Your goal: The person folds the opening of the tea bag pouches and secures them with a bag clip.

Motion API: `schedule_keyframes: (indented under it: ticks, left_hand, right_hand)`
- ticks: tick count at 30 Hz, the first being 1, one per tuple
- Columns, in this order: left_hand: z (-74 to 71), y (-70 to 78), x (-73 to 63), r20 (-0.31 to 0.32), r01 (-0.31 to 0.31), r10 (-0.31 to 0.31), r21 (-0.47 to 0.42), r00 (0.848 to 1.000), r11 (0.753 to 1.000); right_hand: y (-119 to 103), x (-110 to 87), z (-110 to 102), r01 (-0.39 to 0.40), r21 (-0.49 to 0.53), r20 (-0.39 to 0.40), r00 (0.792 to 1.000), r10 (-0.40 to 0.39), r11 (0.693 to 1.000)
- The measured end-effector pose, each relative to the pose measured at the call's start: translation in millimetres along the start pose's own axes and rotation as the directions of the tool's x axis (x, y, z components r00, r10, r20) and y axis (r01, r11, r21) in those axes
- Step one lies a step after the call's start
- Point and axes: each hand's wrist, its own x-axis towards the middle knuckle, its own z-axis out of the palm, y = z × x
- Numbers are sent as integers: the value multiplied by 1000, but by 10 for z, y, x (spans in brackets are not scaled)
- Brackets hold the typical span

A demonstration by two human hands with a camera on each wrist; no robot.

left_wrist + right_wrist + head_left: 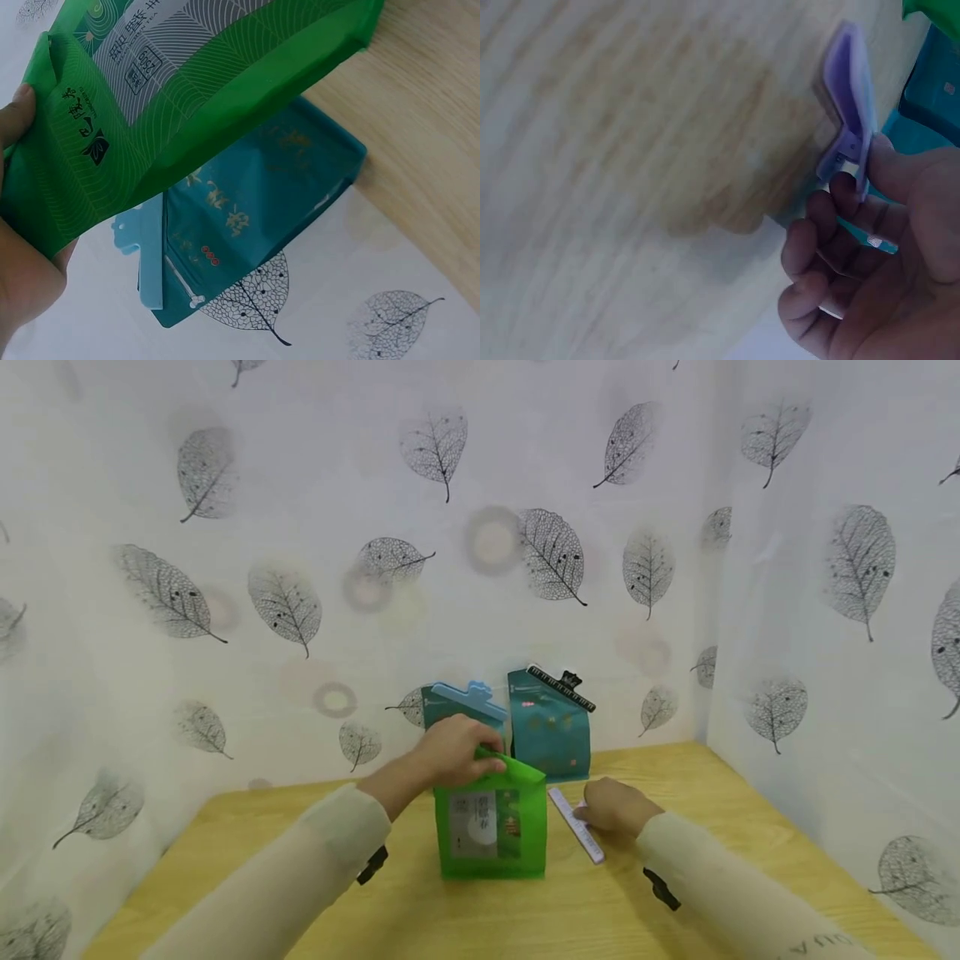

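Note:
A bright green tea bag [491,827] with a printed label stands upright on the wooden table. My left hand [459,752] pinches its top edge between thumb and fingers; the left wrist view shows the bag [112,157] from its other side, tilted in that picture. To the right of the bag, a long pale purple bag clip [576,827] lies at a slant close over the tabletop. The thumb and index finger of my right hand [618,807] pinch this clip by its handle, as the purple clip [853,82] in the right wrist view shows; the other fingers are curled loosely.
Behind the green bag stand two teal bags against the leaf-patterned curtain. The left teal bag [247,202] carries a light blue clip [468,700]; the right teal bag [551,735] has a black piano-key clip [561,687]. Curtain walls [832,693] border the wooden table [637,914].

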Motion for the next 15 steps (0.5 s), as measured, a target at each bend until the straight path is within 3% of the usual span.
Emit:
schedule_keyframes:
  ticks: [9,15]
  left_hand:
    - [15,23,-13,14,10,-9,-23,1000,1000]
    - [-1,32,-5,8,22,-22,-9,1000,1000]
  right_hand:
    - [-34,-81,-94,-14,-10,68,998,14,1000]
    - [-64,-113,-114,-9,-27,58,998,10,1000]
